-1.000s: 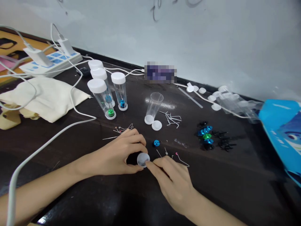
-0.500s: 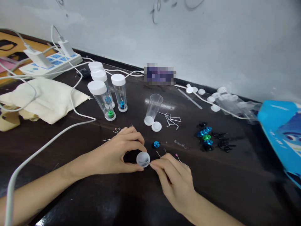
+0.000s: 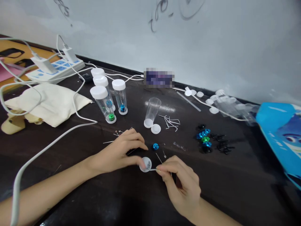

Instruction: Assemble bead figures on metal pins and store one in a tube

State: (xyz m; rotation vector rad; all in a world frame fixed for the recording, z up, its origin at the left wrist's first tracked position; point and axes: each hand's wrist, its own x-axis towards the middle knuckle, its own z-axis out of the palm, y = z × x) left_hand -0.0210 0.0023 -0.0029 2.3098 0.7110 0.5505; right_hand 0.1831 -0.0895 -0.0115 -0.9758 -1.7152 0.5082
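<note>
A small round white cap (image 3: 147, 164) with tiny dark parts in it sits on the dark table between my hands. My left hand (image 3: 128, 147) has its thumb dipped over the cap's rim, while its other fingers are spread apart on the far side. In a pinch, my right hand (image 3: 181, 183) holds a thin pale rod (image 3: 152, 169) whose far end reaches the cap. Just beyond lies a blue disc-shaped part (image 3: 155, 146). Thin metal pins (image 3: 164, 154) lie close to my right fingers. More pins are partly hidden behind my left hand.
Capped clear tubes (image 3: 119, 97) stand at the left; an open tube (image 3: 153, 110) stands centrally beside a loose white lid (image 3: 155, 128). Bent hex keys (image 3: 170, 122), blue and green parts (image 3: 205, 138), and black screws (image 3: 223, 145) lie rightward. A white cable (image 3: 51, 141) crosses the left.
My left fingers have spread away from the cap, leaving the thumb over it. My right hand has moved slightly right and down, with the rod still pinched. The view has shifted slightly.
</note>
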